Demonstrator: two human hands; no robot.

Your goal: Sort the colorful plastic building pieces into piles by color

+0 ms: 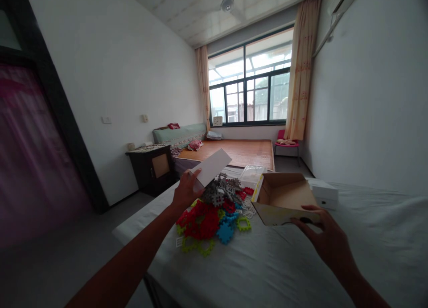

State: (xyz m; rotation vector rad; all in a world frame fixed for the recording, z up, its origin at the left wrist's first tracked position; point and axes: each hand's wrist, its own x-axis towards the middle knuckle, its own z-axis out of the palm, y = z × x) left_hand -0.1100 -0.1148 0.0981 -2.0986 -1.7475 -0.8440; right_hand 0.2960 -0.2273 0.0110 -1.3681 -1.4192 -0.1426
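Observation:
My left hand (186, 192) is closed on a flat white card or lid (211, 166), held tilted above a heap of plastic interlocking pieces (214, 216) in red, green, blue, grey and white on a white-covered table (301, 263). My right hand (326, 234) grips the near edge of an open cardboard box (284, 196), which looks empty and leans toward the heap.
A white box (323, 193) sits behind the cardboard box, and a clear plastic tray (253, 172) lies beyond the heap. Further back are a bed with a bamboo mat (240, 152), a dark cabinet (152, 167), a pink chair (286, 144) and a window (249, 87).

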